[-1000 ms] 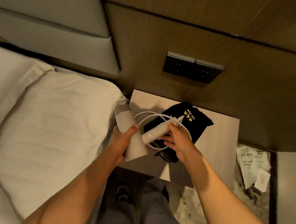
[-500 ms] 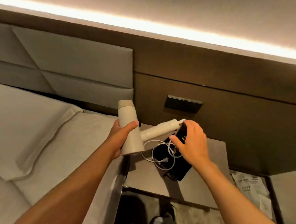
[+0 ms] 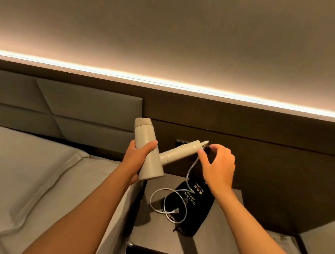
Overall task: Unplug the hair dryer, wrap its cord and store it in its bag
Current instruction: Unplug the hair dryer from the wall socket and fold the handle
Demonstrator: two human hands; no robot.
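My left hand (image 3: 137, 158) grips the barrel of the white hair dryer (image 3: 147, 155) and holds it up in the air above the nightstand's left edge. The dryer's handle (image 3: 180, 152) points right. At the handle's end, my right hand (image 3: 217, 166) pinches the white cord (image 3: 189, 170) between thumb and forefinger. From there the cord hangs down and lies in loose loops with its plug (image 3: 174, 211) on the black drawstring bag (image 3: 195, 208), which lies flat on the nightstand (image 3: 157, 229).
A bed with white pillows (image 3: 34, 178) lies to the left, against a padded headboard (image 3: 76, 110). A dark wall socket panel (image 3: 181, 142) shows behind the dryer handle. A lit strip (image 3: 165, 82) runs along the wall panel's top. Papers (image 3: 286, 243) lie right of the nightstand.
The view has tilted upward. Both hands have raised the dryer higher off the nightstand. My right hand has shifted to the handle's end, and the cord now trails down to the bag.
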